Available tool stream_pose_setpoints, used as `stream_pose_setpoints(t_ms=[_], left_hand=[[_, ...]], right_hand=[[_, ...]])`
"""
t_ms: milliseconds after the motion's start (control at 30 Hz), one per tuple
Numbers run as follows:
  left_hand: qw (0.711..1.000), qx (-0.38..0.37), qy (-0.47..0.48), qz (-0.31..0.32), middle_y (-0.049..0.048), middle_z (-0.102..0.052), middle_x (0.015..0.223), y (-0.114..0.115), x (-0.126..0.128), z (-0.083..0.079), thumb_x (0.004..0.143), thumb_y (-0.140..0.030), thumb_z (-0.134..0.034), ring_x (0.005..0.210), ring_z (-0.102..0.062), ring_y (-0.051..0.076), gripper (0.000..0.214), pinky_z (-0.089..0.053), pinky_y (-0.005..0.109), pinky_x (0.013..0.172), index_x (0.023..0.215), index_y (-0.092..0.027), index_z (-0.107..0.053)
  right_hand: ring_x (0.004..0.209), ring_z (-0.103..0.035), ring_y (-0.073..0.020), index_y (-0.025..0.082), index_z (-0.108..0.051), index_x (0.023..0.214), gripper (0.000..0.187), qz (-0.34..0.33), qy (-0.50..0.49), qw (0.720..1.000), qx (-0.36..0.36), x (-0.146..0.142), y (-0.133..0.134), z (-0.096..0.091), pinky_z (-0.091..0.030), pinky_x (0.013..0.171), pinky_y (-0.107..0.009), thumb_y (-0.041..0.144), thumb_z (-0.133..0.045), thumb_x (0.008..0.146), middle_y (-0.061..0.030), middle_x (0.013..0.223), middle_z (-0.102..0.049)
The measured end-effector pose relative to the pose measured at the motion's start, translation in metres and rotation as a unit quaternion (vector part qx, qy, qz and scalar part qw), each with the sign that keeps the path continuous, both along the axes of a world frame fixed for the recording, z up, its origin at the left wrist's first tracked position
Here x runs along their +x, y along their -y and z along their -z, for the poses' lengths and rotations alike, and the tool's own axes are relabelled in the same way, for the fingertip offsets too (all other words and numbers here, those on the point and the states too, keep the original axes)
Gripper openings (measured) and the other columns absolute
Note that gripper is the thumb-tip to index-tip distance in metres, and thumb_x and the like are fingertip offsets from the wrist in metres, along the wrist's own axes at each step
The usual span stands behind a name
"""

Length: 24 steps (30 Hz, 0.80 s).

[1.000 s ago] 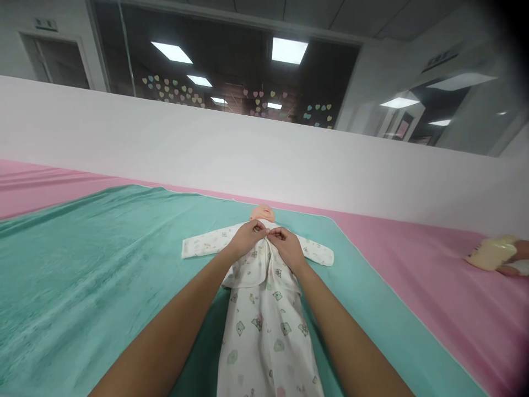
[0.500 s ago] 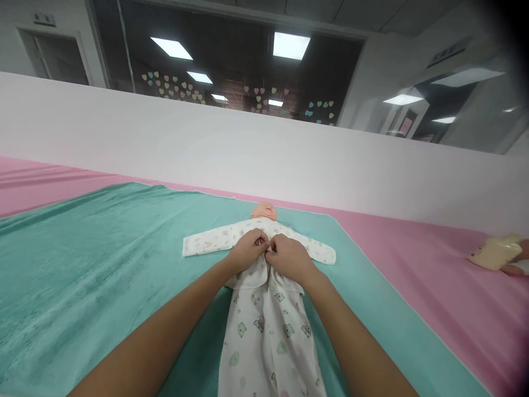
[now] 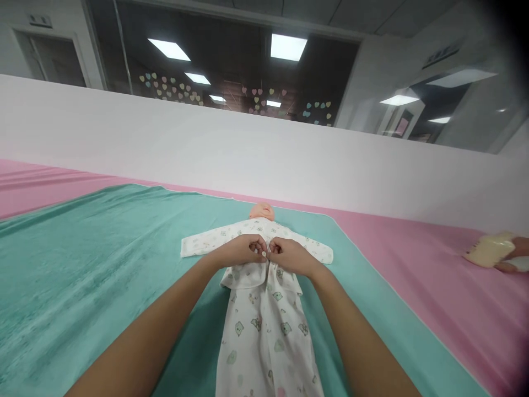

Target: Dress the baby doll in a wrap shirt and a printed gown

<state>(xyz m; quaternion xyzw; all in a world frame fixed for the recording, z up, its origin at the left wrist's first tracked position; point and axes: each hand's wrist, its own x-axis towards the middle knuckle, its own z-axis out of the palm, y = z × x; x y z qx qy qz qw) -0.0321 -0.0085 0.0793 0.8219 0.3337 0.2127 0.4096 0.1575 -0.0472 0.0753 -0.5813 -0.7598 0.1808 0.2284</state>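
A baby doll [image 3: 262, 211] lies on its back, dressed in a white baby shirt [image 3: 206, 241] with small animal prints. Both sleeves are spread out sideways. Matching baby trousers [image 3: 268, 342] cover the legs and run toward me. At the middle of the shirt front, my left hand [image 3: 243, 251] is closed in a pinch on the fabric edge, by a small pale button [image 3: 263, 253]. Facing it, my right hand [image 3: 291, 256] pinches the opposite edge of the front. The two sets of fingertips almost meet. Below them the shirt's hem hangs slightly apart.
A teal blanket [image 3: 103, 264] lies under the doll, over a pink sheet [image 3: 413, 264]. Behind stands a low white wall [image 3: 206, 149] with glass above it. At the far right, another person's hand [image 3: 516, 253] is beside a pale yellow object [image 3: 490, 251].
My fingers have shifted slightly down the shirt front and the left wrist has turned outward. The small button now shows between my fingertips. The view has moved slightly.
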Motion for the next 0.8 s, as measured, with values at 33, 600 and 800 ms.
stream_pose_setpoints(t_ms=[33,600,800], left_hand=[[1.000,0.007,0.000,-0.010,-0.0018,-0.055,0.074,0.000,0.001,0.001,0.066,-0.034,-0.064,0.064,-0.048,0.012,0.021,-0.036,0.020,0.051,0.084,-0.023,-0.060],[0.997,0.055,-0.015,-0.059,-0.0002,-0.057,0.068,0.003,0.006,0.001,0.067,-0.042,-0.062,0.056,-0.049,0.013,0.022,-0.034,0.022,0.045,0.070,-0.021,-0.058],[0.994,0.018,0.057,-0.090,-0.0031,-0.049,0.059,0.005,0.005,0.001,0.071,-0.048,-0.058,0.048,-0.040,0.009,0.027,-0.029,0.021,0.042,0.072,-0.021,-0.057]], right_hand=[[0.057,-0.040,-0.0104,0.021,-0.042,0.066,0.011,-0.001,-0.001,1.000,0.000,0.001,-0.001,0.001,-0.026,0.048,-0.022,0.029,-0.049,0.070,0.0047,0.065,-0.049],[0.055,-0.038,-0.0092,0.019,-0.052,0.071,0.018,0.025,-0.223,0.974,0.039,0.003,-0.011,0.010,-0.029,0.053,-0.022,0.037,-0.052,0.075,0.0046,0.063,-0.046],[0.061,-0.040,-0.0105,0.018,-0.057,0.071,0.025,-0.005,-0.297,0.955,0.025,0.001,-0.011,0.011,-0.031,0.057,-0.024,0.043,-0.060,0.072,0.0029,0.066,-0.050]])
